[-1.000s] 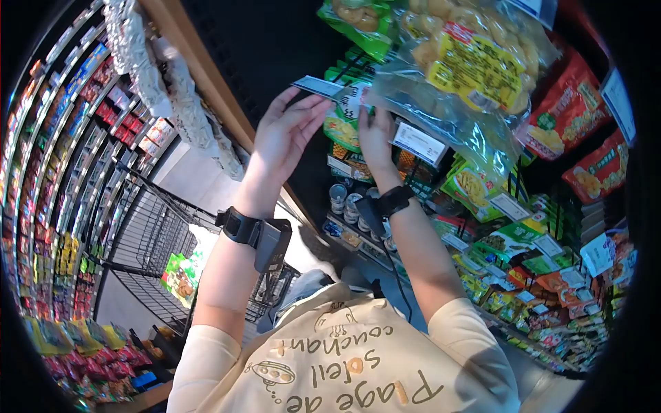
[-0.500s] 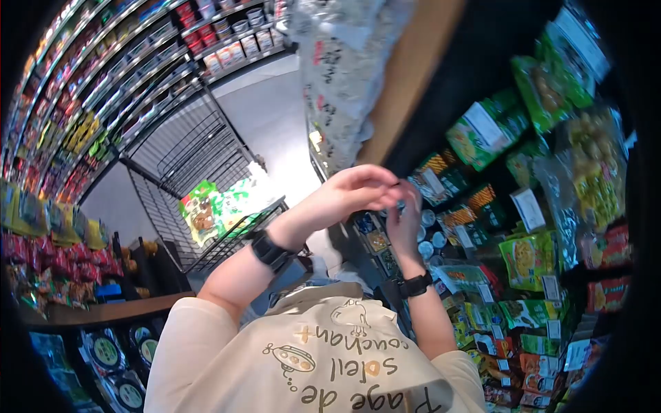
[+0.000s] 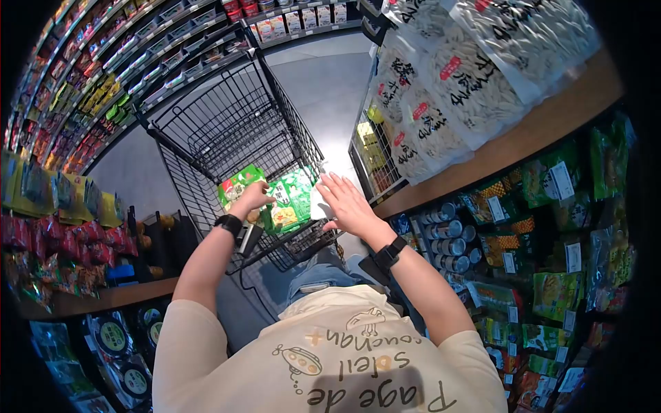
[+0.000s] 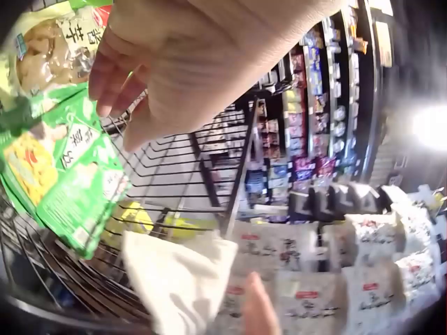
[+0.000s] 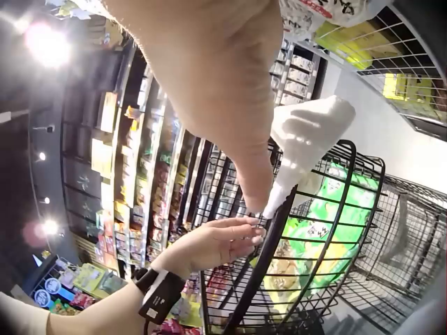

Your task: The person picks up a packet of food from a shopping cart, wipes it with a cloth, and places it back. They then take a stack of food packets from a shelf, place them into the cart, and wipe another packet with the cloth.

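Observation:
My left hand (image 3: 253, 202) hangs over the shopping cart's basket, fingers loosely bent and holding nothing. Beneath it lie a green food bag (image 3: 292, 199) with a yellow picture and, beside that, another green-edged food bag (image 4: 50, 52) with a brown picture. My right hand (image 3: 352, 210) is over the cart's near right side, its fingers spread and nearly straight. By its fingers is a white cloth-like piece (image 5: 311, 132), draped at the cart's edge; in the right wrist view the thumb overlaps its tip.
The black wire cart (image 3: 227, 124) stands in front of me. White printed bags (image 3: 468, 89) overhang a wooden ledge (image 3: 509, 131) at the right, above hanging packets (image 3: 561, 296). Red packets (image 3: 65, 237) hang at the left. Stocked shelves (image 3: 82, 82) curve behind the cart.
My body has turned from the hanging packets and price tags towards the cart. Both hands have left the shelf; they have spread apart, the left over the bags, the right by the white piece.

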Action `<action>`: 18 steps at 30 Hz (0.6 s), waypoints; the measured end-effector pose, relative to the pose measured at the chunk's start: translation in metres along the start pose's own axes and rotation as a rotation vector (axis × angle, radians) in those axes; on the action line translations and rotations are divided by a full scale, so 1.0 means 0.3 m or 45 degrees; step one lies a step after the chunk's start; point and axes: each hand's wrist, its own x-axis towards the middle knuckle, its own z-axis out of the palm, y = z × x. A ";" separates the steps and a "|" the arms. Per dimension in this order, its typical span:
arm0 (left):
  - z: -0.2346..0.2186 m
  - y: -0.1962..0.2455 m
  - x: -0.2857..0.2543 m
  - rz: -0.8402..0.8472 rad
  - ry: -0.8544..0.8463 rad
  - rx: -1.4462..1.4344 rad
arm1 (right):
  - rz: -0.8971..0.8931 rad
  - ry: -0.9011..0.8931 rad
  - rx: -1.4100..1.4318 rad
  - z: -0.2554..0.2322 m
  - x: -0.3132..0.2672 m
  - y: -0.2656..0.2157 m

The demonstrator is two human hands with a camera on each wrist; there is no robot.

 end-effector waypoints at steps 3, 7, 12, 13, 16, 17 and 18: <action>0.061 0.007 0.071 0.096 -0.023 0.291 | 0.009 -0.111 -0.239 0.058 0.008 0.041; 0.122 0.032 0.175 -0.092 -0.235 0.224 | 0.001 0.050 -0.220 0.077 -0.012 0.040; 0.172 0.011 0.267 -0.317 -0.050 0.355 | 0.138 0.002 0.008 0.020 -0.047 0.006; 0.173 0.021 0.270 -0.366 -0.067 0.329 | 0.224 -0.020 0.112 0.012 -0.056 0.000; 0.201 0.012 0.280 -0.268 0.080 0.276 | 0.328 0.066 0.301 0.027 -0.072 -0.008; 0.213 -0.005 0.292 -0.170 0.221 0.237 | 0.368 0.115 0.390 0.035 -0.072 -0.006; 0.215 -0.016 0.297 -0.001 0.308 0.252 | 0.371 0.119 0.391 0.049 -0.075 0.001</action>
